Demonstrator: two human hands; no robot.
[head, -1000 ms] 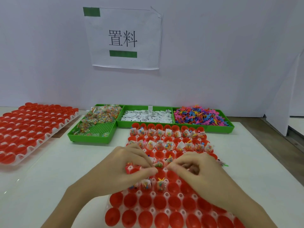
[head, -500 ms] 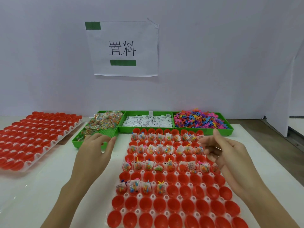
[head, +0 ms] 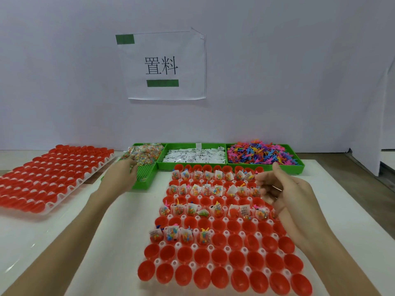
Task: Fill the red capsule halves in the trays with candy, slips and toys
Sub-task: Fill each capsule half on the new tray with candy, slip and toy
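Since half a second ago the left hand (head: 123, 175) has reached further up-left, fingertips now curled into the crinkly clear candy packets (head: 142, 152) in the left green bin (head: 147, 182); whether it grips one I cannot tell. Loosely curled and empty, the right hand (head: 284, 194) hovers over the white tray's (head: 193, 246) right edge, whose glossy round red capsule halves (head: 218, 258) fill centre frame, upper rows stuffed with packets, paper slips and toys.

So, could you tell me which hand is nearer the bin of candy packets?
Left. The left hand reaches into the candy bin, its fingers at the packets. The right hand hovers over the capsule tray, well off to the right.
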